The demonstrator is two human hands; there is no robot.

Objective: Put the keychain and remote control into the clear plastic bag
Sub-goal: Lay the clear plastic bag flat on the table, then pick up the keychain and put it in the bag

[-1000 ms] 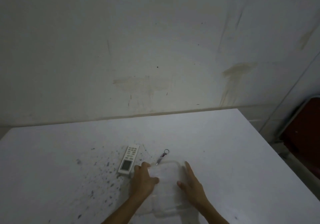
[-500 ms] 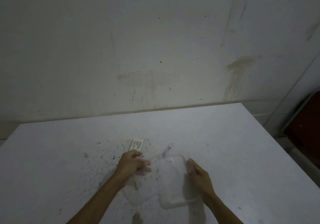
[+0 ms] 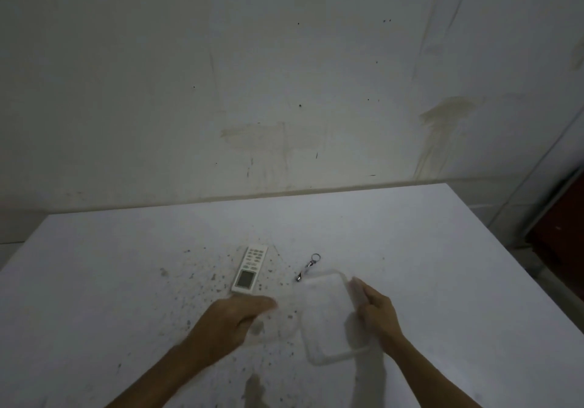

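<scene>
A white remote control (image 3: 249, 269) with a small grey screen lies on the white table (image 3: 410, 233). To its right lies a metal keychain (image 3: 308, 267), its ring pointing away from me. The clear plastic bag (image 3: 328, 312) is raised off the table just below the keychain, my right hand (image 3: 374, 309) pinching its right edge. My left hand (image 3: 234, 316) hovers blurred just below the remote, fingers loosely curled, holding nothing that I can make out.
Dark specks and stains dot the table around the remote. A stained wall (image 3: 284, 75) rises behind the far edge. A dark red object (image 3: 562, 227) stands beyond the table's right side.
My left hand has let go of the bag and drawn back from over the remote, which now shows fully. My right hand has kept the bag by its right edge.
</scene>
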